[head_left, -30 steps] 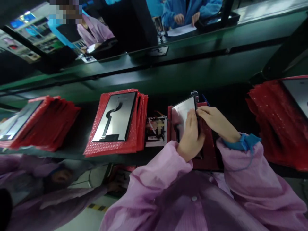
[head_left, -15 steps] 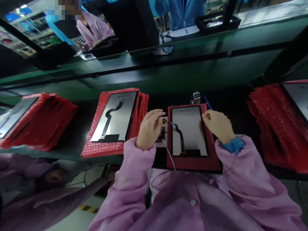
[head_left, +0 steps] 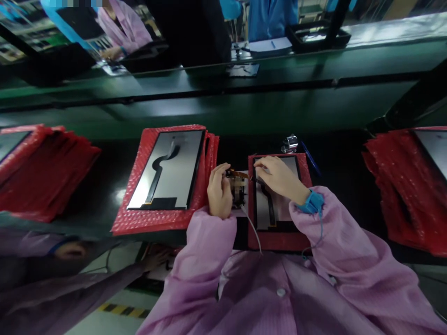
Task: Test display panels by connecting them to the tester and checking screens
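Note:
My left hand [head_left: 220, 193] rests at the left edge of a small circuit board [head_left: 239, 190], fingers curved and thumb apart from them, with nothing visible in its grasp. From its fingertips an orange flex cable [head_left: 240, 174] runs right across the board. Over the upper left of a display panel [head_left: 284, 214] is my right hand [head_left: 279, 177], wearing a blue wrist strap [head_left: 313, 201]. Its thumb and fingers are closed at the end of the panel's black ribbon cable [head_left: 269, 207]; the exact contact is partly hidden. The panel lies on a red pad [head_left: 279, 242].
To the left, another display panel [head_left: 167, 172] lies on red bubble-wrap sleeves [head_left: 122, 223]. More red sleeves are stacked at far left [head_left: 52, 177] and far right [head_left: 401, 186]. Behind the pad sit a metal object [head_left: 289, 144] and a blue pen [head_left: 310, 158]. Co-workers are at left and across.
My right hand has moved left from the panel's right edge to its upper left, by the cable joint. My left hand has shifted slightly down. The camera view has shifted slightly.

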Demonstrator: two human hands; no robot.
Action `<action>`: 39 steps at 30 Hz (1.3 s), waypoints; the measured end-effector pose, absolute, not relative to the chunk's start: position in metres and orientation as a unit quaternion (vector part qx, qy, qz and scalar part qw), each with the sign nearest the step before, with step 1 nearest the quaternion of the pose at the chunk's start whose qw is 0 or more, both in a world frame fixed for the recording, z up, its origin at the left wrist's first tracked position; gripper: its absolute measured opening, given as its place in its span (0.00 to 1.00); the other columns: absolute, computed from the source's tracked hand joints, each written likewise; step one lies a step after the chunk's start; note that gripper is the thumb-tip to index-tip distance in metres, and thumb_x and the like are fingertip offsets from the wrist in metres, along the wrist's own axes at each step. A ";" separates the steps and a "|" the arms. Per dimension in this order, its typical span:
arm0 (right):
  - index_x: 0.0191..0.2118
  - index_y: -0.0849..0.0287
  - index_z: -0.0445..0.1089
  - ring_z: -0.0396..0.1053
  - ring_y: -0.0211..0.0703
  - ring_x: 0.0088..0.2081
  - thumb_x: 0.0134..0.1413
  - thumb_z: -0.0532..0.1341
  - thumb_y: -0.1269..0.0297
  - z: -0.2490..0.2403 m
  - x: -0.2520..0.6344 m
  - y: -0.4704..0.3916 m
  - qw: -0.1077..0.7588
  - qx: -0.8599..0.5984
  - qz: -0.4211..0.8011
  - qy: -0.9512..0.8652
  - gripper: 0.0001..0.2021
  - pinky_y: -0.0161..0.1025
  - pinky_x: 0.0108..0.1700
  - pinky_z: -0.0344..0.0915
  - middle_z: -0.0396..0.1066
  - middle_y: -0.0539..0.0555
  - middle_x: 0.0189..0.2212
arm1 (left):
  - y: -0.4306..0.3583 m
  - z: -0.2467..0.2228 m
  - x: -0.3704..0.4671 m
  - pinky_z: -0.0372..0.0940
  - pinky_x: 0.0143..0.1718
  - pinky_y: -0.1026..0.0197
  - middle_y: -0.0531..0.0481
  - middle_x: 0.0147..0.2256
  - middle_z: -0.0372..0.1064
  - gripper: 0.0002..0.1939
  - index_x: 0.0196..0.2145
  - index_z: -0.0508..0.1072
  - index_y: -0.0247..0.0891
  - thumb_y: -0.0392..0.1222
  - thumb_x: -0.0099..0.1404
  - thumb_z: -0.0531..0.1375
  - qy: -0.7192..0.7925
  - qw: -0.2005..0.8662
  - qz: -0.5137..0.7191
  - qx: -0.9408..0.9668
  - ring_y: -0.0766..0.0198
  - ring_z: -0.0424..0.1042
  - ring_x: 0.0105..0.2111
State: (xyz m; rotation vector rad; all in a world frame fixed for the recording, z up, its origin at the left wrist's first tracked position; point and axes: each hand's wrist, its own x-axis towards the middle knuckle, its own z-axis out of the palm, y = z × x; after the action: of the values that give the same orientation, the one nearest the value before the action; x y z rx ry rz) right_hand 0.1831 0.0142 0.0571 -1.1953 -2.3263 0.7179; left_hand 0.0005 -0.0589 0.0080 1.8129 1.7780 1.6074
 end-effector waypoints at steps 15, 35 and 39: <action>0.43 0.58 0.68 0.77 0.53 0.37 0.67 0.54 0.55 0.061 0.161 -0.084 -0.078 -0.466 0.215 -0.855 0.12 0.41 0.30 0.55 0.77 0.57 0.37 | -0.158 -0.028 0.011 0.71 0.46 0.57 0.45 0.41 0.75 0.14 0.51 0.70 0.39 0.43 0.70 0.56 0.701 0.187 0.471 0.502 0.61 0.76 0.41; 0.41 0.55 0.70 0.75 0.47 0.35 0.67 0.54 0.55 0.034 0.136 -0.101 0.032 -0.545 0.322 -0.773 0.12 0.38 0.31 0.51 0.78 0.52 0.34 | -0.123 -0.016 0.020 0.69 0.34 0.61 0.57 0.27 0.71 0.28 0.50 0.61 0.42 0.46 0.56 0.66 0.597 0.461 0.606 0.252 0.64 0.75 0.28; 0.36 0.56 0.70 0.71 0.44 0.31 0.68 0.52 0.55 0.029 0.134 -0.100 0.052 -0.540 0.379 -0.750 0.14 0.37 0.30 0.49 0.75 0.51 0.30 | -0.122 -0.015 0.019 0.69 0.35 0.63 0.57 0.27 0.71 0.30 0.50 0.64 0.40 0.49 0.53 0.69 0.573 0.491 0.624 0.204 0.64 0.76 0.30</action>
State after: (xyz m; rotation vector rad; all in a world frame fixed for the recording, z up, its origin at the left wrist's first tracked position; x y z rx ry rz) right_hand 0.1336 -0.1002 0.0293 -1.6421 -2.2809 1.1514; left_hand 0.0193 -0.1222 -0.0150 0.4956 1.3901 1.5157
